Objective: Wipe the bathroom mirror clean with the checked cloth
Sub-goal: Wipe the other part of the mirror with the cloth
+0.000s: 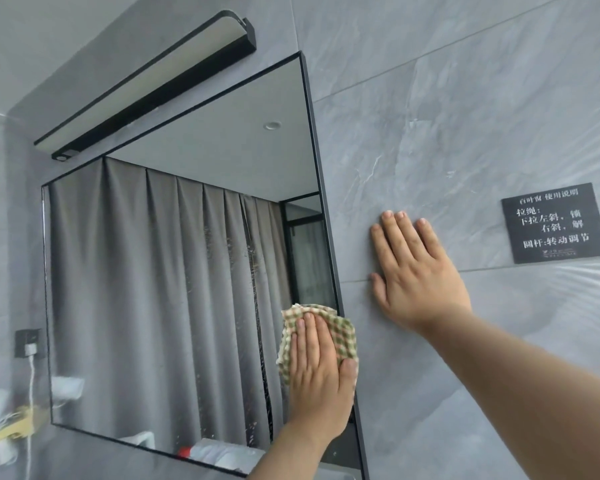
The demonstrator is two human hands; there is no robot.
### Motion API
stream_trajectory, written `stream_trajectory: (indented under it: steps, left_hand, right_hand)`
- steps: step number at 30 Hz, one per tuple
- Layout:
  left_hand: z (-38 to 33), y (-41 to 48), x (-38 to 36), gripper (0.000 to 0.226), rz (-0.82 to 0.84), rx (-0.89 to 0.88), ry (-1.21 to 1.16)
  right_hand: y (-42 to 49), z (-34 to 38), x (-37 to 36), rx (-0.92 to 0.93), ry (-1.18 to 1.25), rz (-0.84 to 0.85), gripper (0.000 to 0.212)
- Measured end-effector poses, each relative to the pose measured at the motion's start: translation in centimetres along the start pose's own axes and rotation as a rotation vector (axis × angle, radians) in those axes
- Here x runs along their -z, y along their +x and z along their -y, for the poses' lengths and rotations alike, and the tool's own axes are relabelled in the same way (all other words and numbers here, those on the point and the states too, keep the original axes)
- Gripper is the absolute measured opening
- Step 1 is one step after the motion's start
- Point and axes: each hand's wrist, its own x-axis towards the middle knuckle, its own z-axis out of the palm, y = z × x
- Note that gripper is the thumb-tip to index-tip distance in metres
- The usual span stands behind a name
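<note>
A large black-framed mirror hangs on the grey tiled wall and reflects grey curtains; faint streaks and specks show on its glass. My left hand lies flat with straight fingers on the green-and-cream checked cloth, pressing it against the mirror near its lower right edge. The cloth bunches out above and beside my fingers and laps over the frame. My right hand rests open and flat on the wall tile just right of the mirror, holding nothing.
A black bar lamp is fixed above the mirror. A dark sign with white writing is on the wall at right. At lower left are a wall socket with a white plug and cable and blurred white items.
</note>
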Motion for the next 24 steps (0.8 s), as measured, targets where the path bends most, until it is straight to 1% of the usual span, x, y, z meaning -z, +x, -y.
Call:
stream_trajectory:
  steps: [4, 6, 8, 10, 13, 18, 24]
  left_hand:
    - [-0.7, 5.4, 4.1, 0.079, 0.038, 0.072, -0.047]
    - [-1.3, 10.1, 6.8, 0.081, -0.024, 0.083, -0.034]
    - [-1.9, 15.1, 9.4, 0.076, -0.058, 0.09, -0.035]
    - [-2.4, 19.4, 11.7, 0.073, -0.051, 0.109, -0.042]
    - [-3.1, 22.4, 13.5, 0.072, -0.058, 0.125, -0.043]
    - [-2.4, 19.6, 11.7, 0.071, -0.112, 0.082, -0.035]
    - [-0.4, 10.4, 6.8, 0.075, -0.082, 0.057, -0.026]
  right_hand:
    - [-0.1, 0.1, -0.1, -0.005, -0.011, -0.016, 0.071]
    - [0.0, 0.1, -0.1, -0.004, -0.015, -0.005, 0.071]
    - [0.0, 0.1, -0.2, -0.007, -0.016, 0.008, 0.071]
    - [0.0, 0.1, -0.2, -0.011, -0.019, 0.017, 0.071]
    - [-0.1, 0.1, -0.2, -0.008, -0.023, 0.023, 0.071]
    - [-0.2, 0.1, -0.2, -0.006, -0.025, 0.012, 0.07]
    - [-0.2, 0.2, -0.2, -0.011, -0.023, 0.011, 0.07]
